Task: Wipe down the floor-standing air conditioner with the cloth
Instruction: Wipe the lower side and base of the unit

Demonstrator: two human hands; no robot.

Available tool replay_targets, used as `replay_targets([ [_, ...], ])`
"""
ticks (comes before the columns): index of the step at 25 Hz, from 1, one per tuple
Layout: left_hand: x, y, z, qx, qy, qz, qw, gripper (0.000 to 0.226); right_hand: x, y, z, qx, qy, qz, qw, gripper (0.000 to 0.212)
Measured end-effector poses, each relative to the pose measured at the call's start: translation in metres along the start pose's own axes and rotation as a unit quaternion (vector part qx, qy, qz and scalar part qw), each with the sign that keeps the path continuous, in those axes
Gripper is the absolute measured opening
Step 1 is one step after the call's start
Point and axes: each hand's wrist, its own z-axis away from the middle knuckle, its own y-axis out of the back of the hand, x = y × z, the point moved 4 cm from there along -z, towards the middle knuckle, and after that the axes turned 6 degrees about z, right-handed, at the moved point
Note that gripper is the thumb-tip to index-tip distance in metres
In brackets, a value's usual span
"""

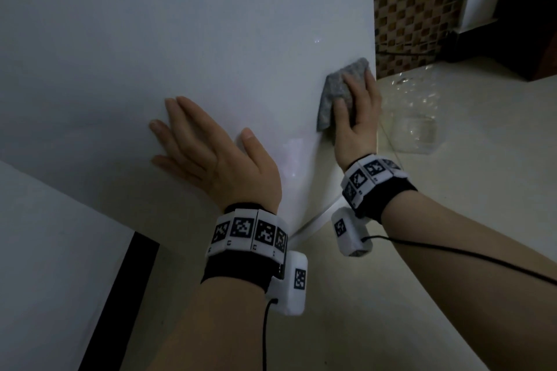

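The white front panel of the floor-standing air conditioner fills most of the view. The left hand lies flat against it, fingers straight and close together, thumb spread apart, holding nothing. The right hand is near the panel's right edge, its fingers laid fairly straight over a crumpled grey cloth and pressing it against the panel; part of the cloth sticks out above and to the left of the fingers. Both wrists wear black bands with white marker blocks, each trailing a black cable. On the pale floor just right of the unit stands a clear plastic container, with a mosaic-tiled wall behind
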Motion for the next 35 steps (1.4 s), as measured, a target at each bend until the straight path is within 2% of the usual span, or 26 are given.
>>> replay_targets([
  [3,-0.007,0.006,-0.005,0.006,0.005,-0.011,1.000,0.078,-0.001,0.000,-0.020,0.024,-0.097,-0.011,0.995,0.040],
  [8,-0.014,0.014,-0.010,0.013,0.008,-0.033,0.999,0.077,-0.014,-0.018,0.027,-0.016,0.005,0.004,1.000,0.042],
  [12,-0.015,0.018,-0.010,0.012,0.018,-0.041,0.999,0.075,-0.015,-0.014,0.007,0.030,-0.081,-0.017,0.996,0.044],
  [17,-0.021,0.024,-0.010,0.004,0.019,-0.048,0.999,0.074,-0.024,-0.024,0.034,-0.015,-0.012,-0.009,1.000,0.045],
  [20,-0.026,0.028,-0.009,-0.001,0.005,-0.049,0.999,0.073,-0.024,-0.018,0.019,0.018,-0.060,-0.016,0.998,0.047],
  [24,-0.041,0.037,-0.008,0.003,-0.005,-0.066,0.998,0.071,-0.036,-0.034,0.055,-0.035,-0.011,0.001,0.999,0.046],
  [29,-0.051,0.044,-0.009,0.028,0.021,-0.054,0.998,0.072,-0.037,-0.027,0.036,0.020,-0.064,-0.011,0.998,0.047],
  [33,-0.056,0.047,-0.007,0.034,0.035,-0.047,0.998,0.072,-0.050,-0.043,0.072,-0.035,-0.013,-0.001,0.999,0.045],
  [35,-0.059,0.049,-0.008,0.046,0.048,-0.032,0.997,0.073,-0.045,-0.038,0.062,-0.018,-0.019,-0.008,1.000,0.045],
])
